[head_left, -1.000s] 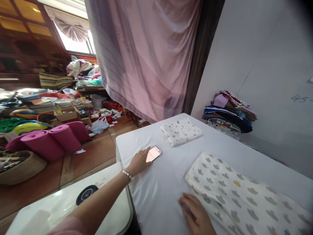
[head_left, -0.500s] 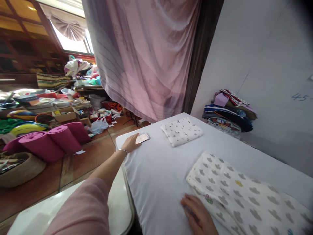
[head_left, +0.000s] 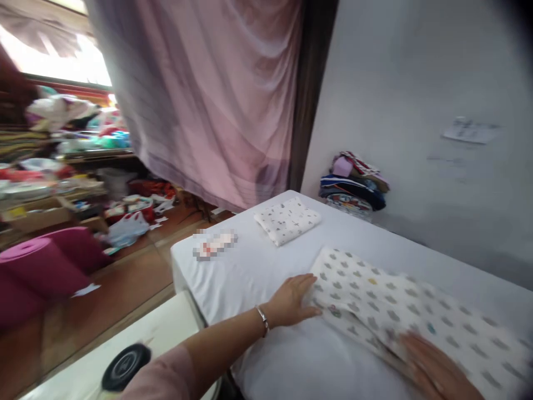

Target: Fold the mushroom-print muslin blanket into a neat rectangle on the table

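Note:
A white cloth with grey bunny-like prints point(head_left: 387, 303) lies folded in a long strip across the white-covered table. My left hand point(head_left: 293, 300) is open, its fingertips and thumb spread at the cloth's left end. On the near edge of the same cloth rests my right hand point(head_left: 437, 366), blurred by motion, with its fingers seemingly stretched out. Farther back lies a smaller folded cloth with small dark prints point(head_left: 288, 221). A phone, pixelated over point(head_left: 215, 245), lies near the table's left corner, apart from both hands.
A white bench-like surface point(head_left: 166, 316) with a round black object point(head_left: 126, 366) stands at lower left. Folded fabrics point(head_left: 353, 186) are stacked against the wall. A pink curtain point(head_left: 225, 100) hangs behind the table. Rolled pink mats point(head_left: 45, 269) and clutter lie on the left.
My left hand has left the phone and moved right to the bunny-print cloth's end. My right hand has moved right along the cloth's near edge. The view has turned right.

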Tool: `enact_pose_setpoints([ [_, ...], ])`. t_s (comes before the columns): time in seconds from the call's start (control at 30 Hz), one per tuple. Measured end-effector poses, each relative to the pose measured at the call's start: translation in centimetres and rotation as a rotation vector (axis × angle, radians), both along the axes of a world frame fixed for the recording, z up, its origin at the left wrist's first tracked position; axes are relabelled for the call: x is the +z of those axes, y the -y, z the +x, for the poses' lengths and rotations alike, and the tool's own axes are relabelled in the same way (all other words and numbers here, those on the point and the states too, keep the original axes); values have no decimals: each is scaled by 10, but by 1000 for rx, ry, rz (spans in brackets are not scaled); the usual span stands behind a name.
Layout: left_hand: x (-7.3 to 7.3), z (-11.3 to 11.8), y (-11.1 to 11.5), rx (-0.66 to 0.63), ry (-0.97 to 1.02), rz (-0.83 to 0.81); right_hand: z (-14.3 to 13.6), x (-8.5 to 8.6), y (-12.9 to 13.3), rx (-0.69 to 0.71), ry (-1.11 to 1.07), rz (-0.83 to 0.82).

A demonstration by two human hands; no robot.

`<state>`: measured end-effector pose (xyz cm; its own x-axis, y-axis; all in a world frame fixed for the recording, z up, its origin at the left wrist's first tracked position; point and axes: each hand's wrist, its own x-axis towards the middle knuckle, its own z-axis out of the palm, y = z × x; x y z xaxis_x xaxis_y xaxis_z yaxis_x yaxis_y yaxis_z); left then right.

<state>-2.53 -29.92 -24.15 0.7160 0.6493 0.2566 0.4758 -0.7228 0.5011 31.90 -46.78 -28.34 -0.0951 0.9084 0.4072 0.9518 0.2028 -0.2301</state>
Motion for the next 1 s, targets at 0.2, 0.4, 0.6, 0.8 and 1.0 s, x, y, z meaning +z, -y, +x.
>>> enact_pose_setpoints([
  [0.2,-4,51,-16,25,-96,110,57,0,90,-379,61,-155],
  [0.4,17,63,-31,67,-74,31,44,12,109,-494,31,-237],
  [0.6,66,54,-21,242,-39,37,54,27,97,-489,51,-266],
  [0.8,94,35,-13,349,-9,207,80,25,114,-471,8,-224],
  [1.0,98,13,-9,248,-102,215,95,54,141,-635,-114,-116],
])
